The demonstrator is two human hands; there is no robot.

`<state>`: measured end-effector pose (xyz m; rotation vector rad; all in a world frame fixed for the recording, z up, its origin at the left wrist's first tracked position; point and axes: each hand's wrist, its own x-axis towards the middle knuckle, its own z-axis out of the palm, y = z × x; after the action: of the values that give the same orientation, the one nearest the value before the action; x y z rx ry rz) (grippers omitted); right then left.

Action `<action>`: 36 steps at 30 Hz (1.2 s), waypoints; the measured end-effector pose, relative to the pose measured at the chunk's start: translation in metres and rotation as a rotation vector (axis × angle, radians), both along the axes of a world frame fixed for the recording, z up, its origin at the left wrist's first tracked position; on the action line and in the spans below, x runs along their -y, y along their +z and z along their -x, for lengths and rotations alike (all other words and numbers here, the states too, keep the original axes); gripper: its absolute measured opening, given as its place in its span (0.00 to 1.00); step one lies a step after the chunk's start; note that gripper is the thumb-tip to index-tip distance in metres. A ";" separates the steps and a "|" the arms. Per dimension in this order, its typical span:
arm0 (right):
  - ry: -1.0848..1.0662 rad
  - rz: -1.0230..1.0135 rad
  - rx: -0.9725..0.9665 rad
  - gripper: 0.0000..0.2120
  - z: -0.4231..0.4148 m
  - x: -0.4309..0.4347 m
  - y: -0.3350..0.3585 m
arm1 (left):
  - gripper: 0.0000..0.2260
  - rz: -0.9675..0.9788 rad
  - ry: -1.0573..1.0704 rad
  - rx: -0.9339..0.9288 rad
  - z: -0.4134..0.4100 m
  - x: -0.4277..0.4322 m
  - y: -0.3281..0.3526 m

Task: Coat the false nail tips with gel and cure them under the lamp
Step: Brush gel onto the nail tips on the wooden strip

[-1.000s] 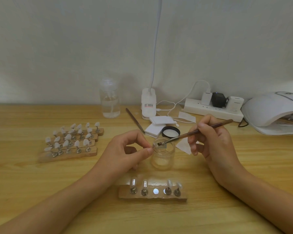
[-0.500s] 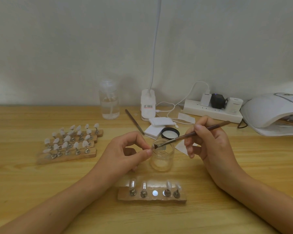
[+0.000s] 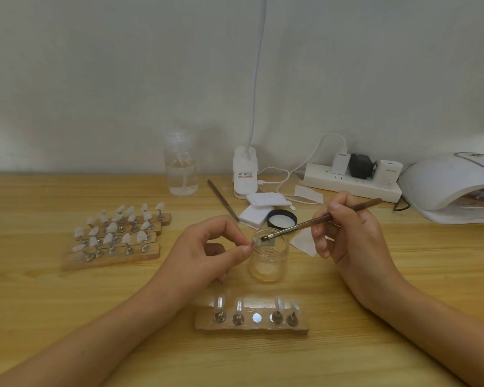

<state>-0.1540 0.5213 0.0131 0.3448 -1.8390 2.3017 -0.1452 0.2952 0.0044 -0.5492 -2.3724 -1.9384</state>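
Nail tip (image 3: 256, 242), small, translucent: pinched by left hand (image 3: 207, 252) thumb and forefinger over jar (image 3: 268, 265) rim, 9 o'clock. Right hand (image 3: 349, 238) fingers clamp one brush (image 3: 319, 221), bristles touching it. Wooden strip (image 3: 252, 327) at jar's 6 o'clock: four mounted tips (image 3: 220, 302).

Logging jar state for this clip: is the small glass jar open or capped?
Open. The glass jar stands upright, uncapped; a black lid lies just behind it.

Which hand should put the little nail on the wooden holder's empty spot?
Probably left: the left hand pinches the nail tip near the holder, and the right hand is busy holding the brush.
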 end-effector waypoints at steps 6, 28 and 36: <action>-0.019 -0.030 0.023 0.14 0.000 0.001 -0.002 | 0.06 -0.011 -0.009 0.002 -0.002 0.000 0.001; 0.058 -0.033 -0.064 0.09 -0.001 0.002 0.000 | 0.04 -0.008 -0.019 -0.021 0.000 0.001 0.000; 0.040 -0.011 -0.052 0.08 0.001 0.000 -0.002 | 0.05 -0.005 -0.019 -0.028 0.000 0.001 -0.001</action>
<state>-0.1546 0.5216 0.0109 0.4423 -1.8375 2.2861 -0.1457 0.2944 0.0029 -0.5978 -2.3534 -1.9305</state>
